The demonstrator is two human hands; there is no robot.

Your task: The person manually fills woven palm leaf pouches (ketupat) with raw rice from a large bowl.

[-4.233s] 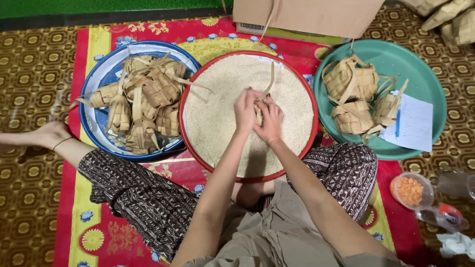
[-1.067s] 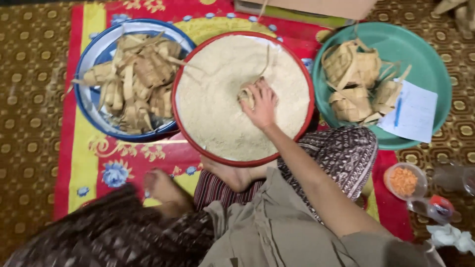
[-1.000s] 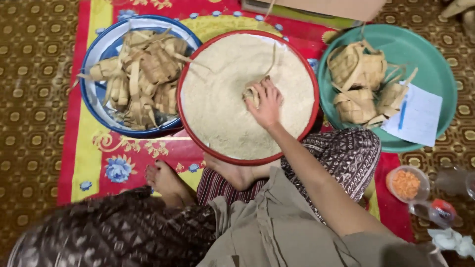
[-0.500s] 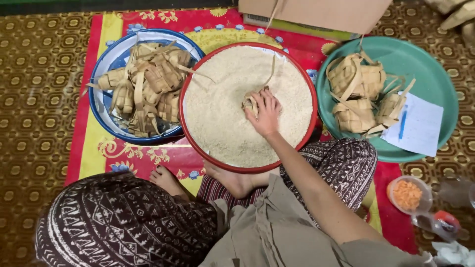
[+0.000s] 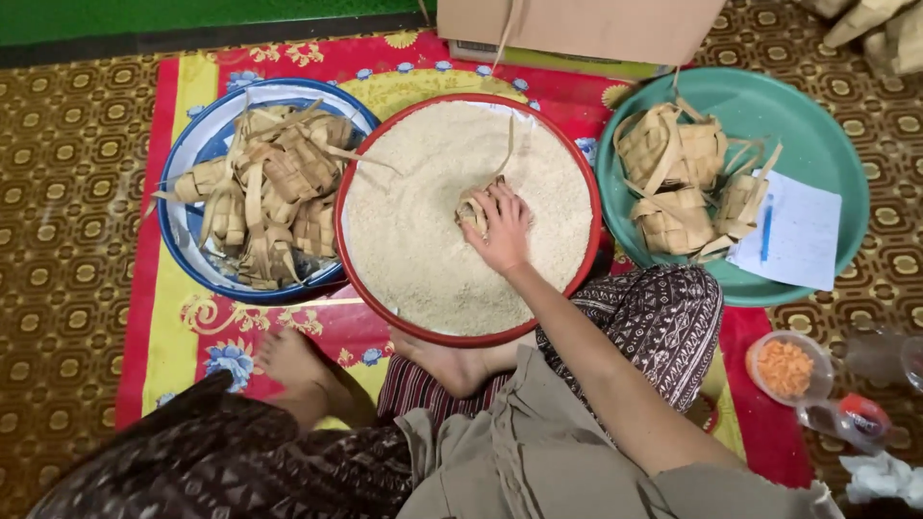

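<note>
My right hand (image 5: 502,229) rests in a round red-rimmed tray (image 5: 370,288) full of white rice (image 5: 423,221). Its fingers are closed on a small woven palm-leaf pouch (image 5: 472,209) pressed into the rice, and a leaf strip from the pouch stands up past the fingers. No part of my left hand shows. A blue-rimmed tray (image 5: 183,240) on the left holds a heap of several woven pouches (image 5: 274,192). On the right, a green tray (image 5: 817,135) holds three larger woven pouches (image 5: 673,178).
A sheet of paper with a blue pen (image 5: 784,235) lies in the green tray. A cardboard box (image 5: 577,24) stands beyond the trays. My bare foot (image 5: 288,356) and patterned-cloth legs lie on the red and yellow mat (image 5: 178,336). Small clear containers (image 5: 788,367) sit at lower right.
My left hand has left the rice tray and gone out of sight. My left leg has folded in from the left. My right hand stays on the pouch in the rice.
</note>
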